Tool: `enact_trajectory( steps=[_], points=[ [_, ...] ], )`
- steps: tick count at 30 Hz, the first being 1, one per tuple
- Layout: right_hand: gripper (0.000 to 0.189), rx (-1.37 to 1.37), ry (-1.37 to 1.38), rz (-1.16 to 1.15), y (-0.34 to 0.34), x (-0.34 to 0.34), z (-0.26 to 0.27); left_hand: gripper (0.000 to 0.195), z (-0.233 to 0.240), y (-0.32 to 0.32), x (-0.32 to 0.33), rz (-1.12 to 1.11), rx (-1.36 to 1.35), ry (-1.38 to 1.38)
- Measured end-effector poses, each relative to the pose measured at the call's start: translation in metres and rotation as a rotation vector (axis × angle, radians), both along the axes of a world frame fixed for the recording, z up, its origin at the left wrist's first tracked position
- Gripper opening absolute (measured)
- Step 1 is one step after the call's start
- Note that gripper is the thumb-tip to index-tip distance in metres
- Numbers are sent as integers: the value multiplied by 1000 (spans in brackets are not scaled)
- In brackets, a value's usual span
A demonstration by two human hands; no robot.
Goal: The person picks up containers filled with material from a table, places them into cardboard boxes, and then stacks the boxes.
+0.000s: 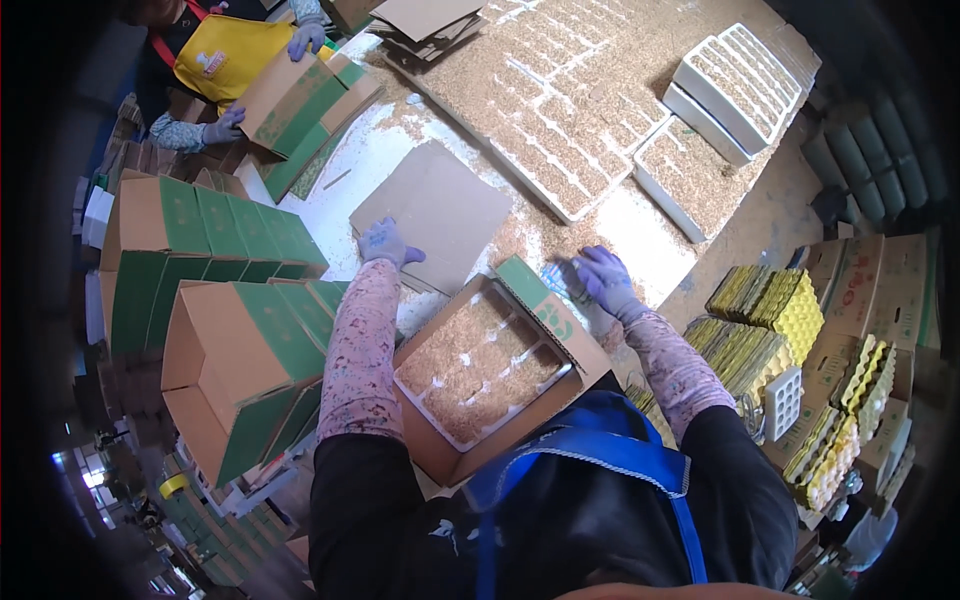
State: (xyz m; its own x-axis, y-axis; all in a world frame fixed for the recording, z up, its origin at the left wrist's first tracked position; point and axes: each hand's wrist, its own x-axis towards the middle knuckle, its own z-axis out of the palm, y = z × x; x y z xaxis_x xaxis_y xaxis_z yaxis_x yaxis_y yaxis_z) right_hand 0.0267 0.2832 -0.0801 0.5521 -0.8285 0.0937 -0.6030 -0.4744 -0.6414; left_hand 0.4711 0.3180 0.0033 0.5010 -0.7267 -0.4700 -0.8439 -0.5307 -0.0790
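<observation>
My left hand (382, 244), in a pale purple glove, lies on the near edge of a stack of flat cardboard sheets (442, 206), thumb spread. My right hand (605, 279), gloved alike, is over the table beyond the open box's right corner. A blurred dark thing (571, 279) and a blue-patterned piece (553, 277) are by its fingertips; whether it grips either is not clear. Against my body stands an open cardboard box (433, 446) with a green flap (523, 281). Inside sits a white foam tray (420, 409), its cells filled with brown chaff-like material (480, 360).
Filled foam trays (574, 217) cover the table's far side, with stacked ones (720, 139) at right. Open green-and-brown boxes (225, 337) line the left. Across the table a person in a yellow apron (232, 56) handles a box (289, 105). Egg trays (750, 345) are stacked at right.
</observation>
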Motion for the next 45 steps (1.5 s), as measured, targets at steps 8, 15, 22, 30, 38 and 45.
enact_trajectory(
  steps=[8, 15, 22, 30, 38, 45],
  points=[
    [28, -196, -527, 648, 54, 85, 237, 41, 97, 51, 10, 143, -411, 243],
    [30, -48, -655, 531, 28, 34, 236, 10, 239, 183, -133, -298, -815, -50],
    [17, -487, 177, 968, 97, 87, 222, 34, 157, 262, -215, -164, -65, 537],
    [31, 401, -614, 255, 26, 68, 210, 48, 152, 329, -178, 625, -968, 735],
    [89, 680, 238, 448, 84, 120, 207, 57, 35, 303, -205, 842, -1219, 967],
    [95, 897, -299, 509, 103, 100, 169, 55, 21, 340, -174, 920, -1221, 1397]
  ],
)
